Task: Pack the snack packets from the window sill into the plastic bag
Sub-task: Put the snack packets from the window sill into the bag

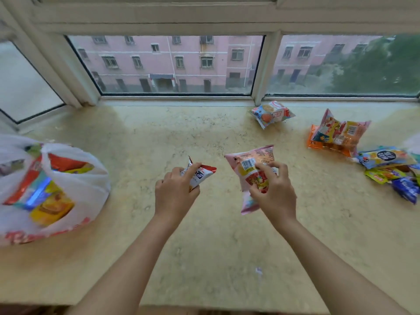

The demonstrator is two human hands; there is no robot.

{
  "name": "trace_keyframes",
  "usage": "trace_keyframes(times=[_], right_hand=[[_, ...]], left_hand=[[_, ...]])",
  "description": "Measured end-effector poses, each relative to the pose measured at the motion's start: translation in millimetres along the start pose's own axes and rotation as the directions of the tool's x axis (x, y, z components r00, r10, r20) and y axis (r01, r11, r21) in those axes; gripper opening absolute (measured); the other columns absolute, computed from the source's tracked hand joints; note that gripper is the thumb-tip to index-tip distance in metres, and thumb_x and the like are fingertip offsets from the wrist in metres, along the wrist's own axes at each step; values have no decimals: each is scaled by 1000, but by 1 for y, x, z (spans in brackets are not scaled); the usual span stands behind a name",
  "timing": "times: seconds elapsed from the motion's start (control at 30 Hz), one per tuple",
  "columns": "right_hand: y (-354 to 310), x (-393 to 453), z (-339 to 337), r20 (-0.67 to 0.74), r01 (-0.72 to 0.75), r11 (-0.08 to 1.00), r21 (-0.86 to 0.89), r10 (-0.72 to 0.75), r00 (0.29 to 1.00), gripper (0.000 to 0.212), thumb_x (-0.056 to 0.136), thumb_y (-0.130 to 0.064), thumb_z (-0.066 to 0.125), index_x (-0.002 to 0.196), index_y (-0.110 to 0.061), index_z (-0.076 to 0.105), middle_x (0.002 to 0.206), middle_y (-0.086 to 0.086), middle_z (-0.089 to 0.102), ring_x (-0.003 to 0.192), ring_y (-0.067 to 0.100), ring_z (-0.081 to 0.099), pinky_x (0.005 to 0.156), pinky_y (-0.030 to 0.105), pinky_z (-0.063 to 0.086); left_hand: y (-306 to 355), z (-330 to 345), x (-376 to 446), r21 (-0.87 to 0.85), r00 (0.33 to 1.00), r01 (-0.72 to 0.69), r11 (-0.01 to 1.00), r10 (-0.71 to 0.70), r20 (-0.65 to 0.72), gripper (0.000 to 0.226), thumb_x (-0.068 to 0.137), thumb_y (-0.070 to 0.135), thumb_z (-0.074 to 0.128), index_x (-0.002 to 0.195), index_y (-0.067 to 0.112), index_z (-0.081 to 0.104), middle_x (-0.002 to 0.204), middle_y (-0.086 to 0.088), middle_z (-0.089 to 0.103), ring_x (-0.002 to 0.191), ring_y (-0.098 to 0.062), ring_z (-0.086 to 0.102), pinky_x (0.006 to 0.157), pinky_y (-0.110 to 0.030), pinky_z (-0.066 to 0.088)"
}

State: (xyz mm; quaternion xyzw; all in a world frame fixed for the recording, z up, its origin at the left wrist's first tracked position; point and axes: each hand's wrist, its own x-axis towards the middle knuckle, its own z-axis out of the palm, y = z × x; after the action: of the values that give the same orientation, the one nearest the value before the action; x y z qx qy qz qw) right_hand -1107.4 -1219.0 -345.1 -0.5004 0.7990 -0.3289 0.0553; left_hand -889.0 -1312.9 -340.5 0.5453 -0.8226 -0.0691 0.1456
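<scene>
While the left hand (176,189) grips a red-and-white packet (200,176) and the right hand (273,192) grips a pink packet (254,164) above the window sill (204,235), the plastic bag (75,196) sits at left, part-filled.

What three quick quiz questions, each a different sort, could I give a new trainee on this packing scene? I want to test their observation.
1. True or false: the plastic bag already holds some packets.
2. Which hand holds the pink packet? A) left B) right C) neither
3. Fill in: the blue and white packet lying alone sits nearest the ____.

Key:
1. True
2. B; the right hand grips it, while the left hand grips a red and white packet.
3. window
</scene>
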Motion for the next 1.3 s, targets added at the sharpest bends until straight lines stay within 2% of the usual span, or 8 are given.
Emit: trace_keyframes(times=[0.23,0.33,0.53,0.63,0.87,1.1,1.3], right_hand=[[-85,-60,-55,57,175,984,45,-178,982,56,69,-23,75,122,-27,59,122,-1,45,92,24,60,66,44,55],[-120,-80,-66,79,220,971,89,-227,971,56,68,-24,76,122,-28,60,121,-2,45,90,23,61,65,42,55],[-197,-103,-58,96,324,931,170,-343,934,55,67,-27,80,119,-26,61,121,-3,46,87,20,61,59,30,53],[-238,-111,-40,89,346,913,216,-371,924,53,68,-29,79,118,-28,61,122,-5,46,86,19,61,57,32,54],[-335,-135,26,106,322,919,227,-352,930,56,69,-28,80,121,-28,59,124,-6,44,89,19,61,60,37,57],[-392,-168,86,142,200,961,191,-229,963,53,68,-24,78,117,-26,61,123,-8,43,85,20,62,59,35,54],[-426,-166,131,231,183,962,203,-229,946,52,69,-33,79,118,-30,59,124,-10,41,88,17,62,59,38,57]], left_hand=[[-36,-112,-82,67,986,114,991,-105,-129,60,66,23,77,124,30,62,90,-7,64,72,-30,61,58,-32,39],[-54,-147,-111,101,981,157,982,-143,-134,62,66,26,78,125,32,60,90,-7,63,74,-31,62,59,-36,46],[-99,-188,-149,120,965,234,965,-215,-153,62,69,31,77,127,34,58,94,-3,63,82,-27,63,62,-37,47],[-132,-200,-161,117,955,264,957,-242,-173,62,70,33,77,128,36,56,97,-2,63,84,-26,63,63,-37,47],[-236,-232,-173,113,949,295,949,-277,-149,62,80,50,66,138,39,47,106,-3,59,94,-24,60,71,-36,44],[-319,-238,-181,133,953,303,944,-301,-31,61,89,48,53,145,46,29,123,4,52,111,-17,52,85,-34,42],[-366,-233,-170,128,937,346,930,-350,12,61,89,48,54,145,44,30,119,3,54,107,-19,55,82,-35,43]])
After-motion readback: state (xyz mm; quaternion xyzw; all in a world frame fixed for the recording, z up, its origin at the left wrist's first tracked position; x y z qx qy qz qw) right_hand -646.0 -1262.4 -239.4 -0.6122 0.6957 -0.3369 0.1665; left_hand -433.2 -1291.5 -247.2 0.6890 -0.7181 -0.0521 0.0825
